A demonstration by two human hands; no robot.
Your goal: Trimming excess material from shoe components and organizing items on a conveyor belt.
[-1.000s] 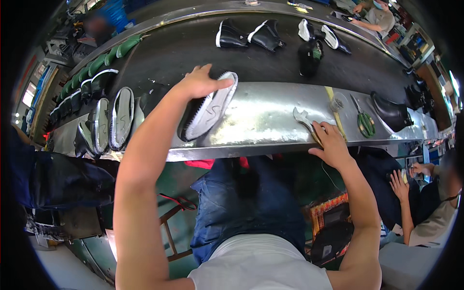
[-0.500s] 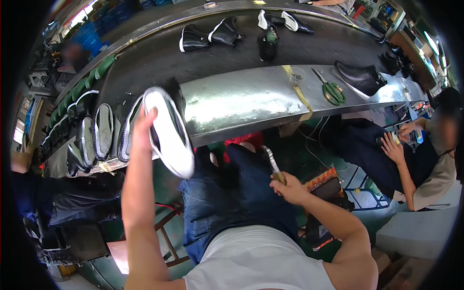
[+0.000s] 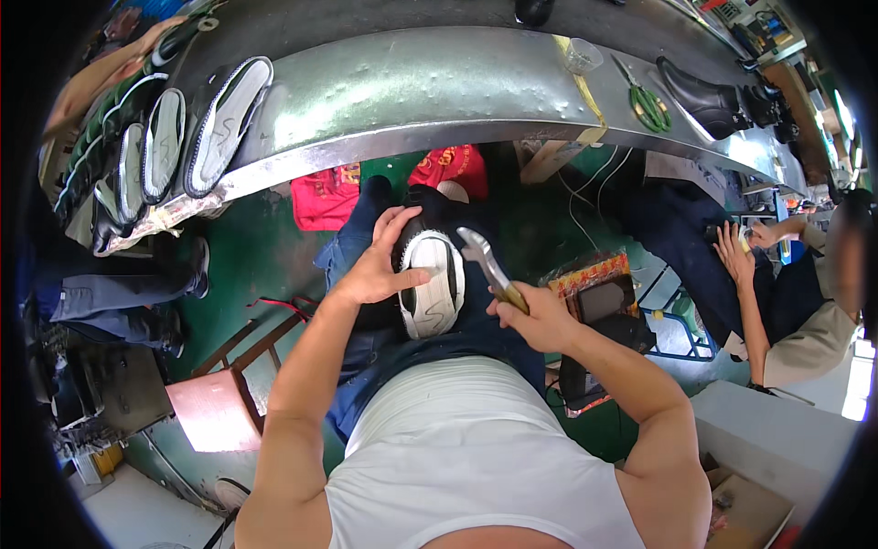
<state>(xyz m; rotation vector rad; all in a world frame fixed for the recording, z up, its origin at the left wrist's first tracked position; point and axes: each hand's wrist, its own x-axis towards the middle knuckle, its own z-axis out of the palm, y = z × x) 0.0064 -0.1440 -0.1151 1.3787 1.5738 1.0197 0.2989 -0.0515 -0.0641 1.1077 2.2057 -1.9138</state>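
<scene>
An upside-down black shoe (image 3: 435, 306) rests on my lap, its pale bottom facing up with a thin curved line on it and a ridged white edge around it. My left hand (image 3: 380, 261) grips it from the left, thumb across the bottom and fingers along the far side. Just right of the shoe, my right hand (image 3: 540, 316) is closed round the yellowish-brown handle of a metal hand tool (image 3: 487, 263). The tool's hooked, flared head points away from me, close to the shoe's right edge; its exact kind is unclear.
Beyond my knees runs a metal-topped bench (image 3: 412, 87). Several upturned shoes (image 3: 163, 145) line its left end; green-handled scissors (image 3: 651, 108), a clear cup (image 3: 583, 57) and a dark boot (image 3: 700, 96) are at right. A co-worker (image 3: 805, 339) sits on the right.
My left hand has brought the shoe from the bench's left part down onto my lap. My right hand has shifted slightly left and nearer with the tool. The view has tipped down.
</scene>
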